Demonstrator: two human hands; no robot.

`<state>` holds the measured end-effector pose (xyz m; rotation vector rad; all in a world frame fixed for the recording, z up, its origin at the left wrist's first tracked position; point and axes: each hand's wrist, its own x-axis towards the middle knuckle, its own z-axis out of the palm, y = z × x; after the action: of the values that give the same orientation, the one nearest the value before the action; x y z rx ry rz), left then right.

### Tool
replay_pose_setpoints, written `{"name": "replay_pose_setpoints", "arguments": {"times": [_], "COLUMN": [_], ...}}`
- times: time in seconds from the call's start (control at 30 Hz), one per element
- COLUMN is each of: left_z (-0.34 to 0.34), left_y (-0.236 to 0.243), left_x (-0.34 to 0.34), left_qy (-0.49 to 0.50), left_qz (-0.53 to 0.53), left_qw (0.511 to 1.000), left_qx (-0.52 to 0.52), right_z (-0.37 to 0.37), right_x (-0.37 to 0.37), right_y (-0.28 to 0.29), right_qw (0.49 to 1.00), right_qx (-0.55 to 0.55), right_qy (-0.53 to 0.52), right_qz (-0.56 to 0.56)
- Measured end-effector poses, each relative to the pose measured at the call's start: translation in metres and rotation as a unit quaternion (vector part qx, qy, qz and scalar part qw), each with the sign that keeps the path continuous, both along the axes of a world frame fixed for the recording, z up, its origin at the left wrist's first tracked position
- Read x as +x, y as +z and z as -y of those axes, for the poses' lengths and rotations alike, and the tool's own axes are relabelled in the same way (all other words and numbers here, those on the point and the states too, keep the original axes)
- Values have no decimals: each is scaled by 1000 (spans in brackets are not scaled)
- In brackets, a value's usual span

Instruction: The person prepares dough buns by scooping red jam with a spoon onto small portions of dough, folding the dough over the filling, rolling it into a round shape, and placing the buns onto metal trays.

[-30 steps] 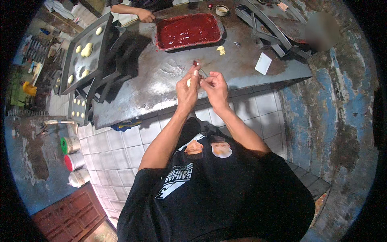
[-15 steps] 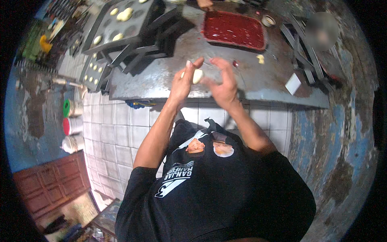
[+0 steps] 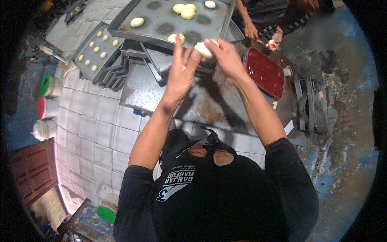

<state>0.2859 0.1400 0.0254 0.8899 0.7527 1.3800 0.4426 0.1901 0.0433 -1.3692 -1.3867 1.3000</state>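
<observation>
- Dough piece [image 3: 204,49], pale & smooth, is up in the hands, at the near edge of the big tray.
- R hand [image 3: 228,60] has it pinched at its R end; grip looks light, prob. b/c dough is soft & would dent. Some fingers hidden.
- L hand [image 3: 180,76] isn't clenched: fingers spread, thumb up by the piece, prob. as a guide. Can't tell if thumb touches it.
- Big tray [image 3: 161,16], grey metal: holds loose pieces set apart, e.g. an oval one [image 3: 137,22], plus a bunch of three [image 3: 184,10], touching. Near piece [image 3: 176,39] partly hidden behind L fingers. Gaps prob. keep pieces from sticking.
- Metal frames [image 3: 150,66] below it seem to hold it above tabletop [image 3: 201,109], prob. to save space & keep it w/in reach.
- Small tray [image 3: 88,53], farther L: several small rounds, spaced out.
- Pan [image 3: 278,97] on R part of table: glossy red filling [image 3: 264,70] across it. Prob. set there so co-worker [image 3: 264,16] can reach too; co-worker has a pale item w/ red on it [image 3: 272,46].
- Little cup [image 3: 287,71] just beside pan; contents unclear.
- Green-lidded tub [image 3: 51,86] & red-lidded tub [image 3: 48,107], far L: lids hide contents.
</observation>
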Motion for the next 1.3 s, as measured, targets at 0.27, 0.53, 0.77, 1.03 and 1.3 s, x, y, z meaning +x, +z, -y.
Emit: {"name": "replay_pose_setpoints", "arguments": {"times": [0.27, 0.53, 0.77, 1.03, 1.3], "left_z": [-7, 6, -10, 18, 122], "left_y": [-91, -89, -46, -4, -38], "left_x": [-152, -186, -133, 22, 214], "left_qy": [169, 196, 186, 112, -38], "left_qz": [-151, -148, -205, 9, -91], "left_qw": [974, 968, 960, 994, 995], "left_qx": [-21, -57, 49, 13, -6], "right_z": [-143, -180, -163, 12, 216], "right_x": [-25, -16, -71, 12, 164], "right_y": [-78, -70, -26, 48, -49], "right_qw": [714, 875, 763, 860, 949], "right_qx": [219, 33, 150, 399, 215], "right_qy": [195, 322, 397, 63, -173], "right_qz": [635, 360, 487, 311, 152]}}
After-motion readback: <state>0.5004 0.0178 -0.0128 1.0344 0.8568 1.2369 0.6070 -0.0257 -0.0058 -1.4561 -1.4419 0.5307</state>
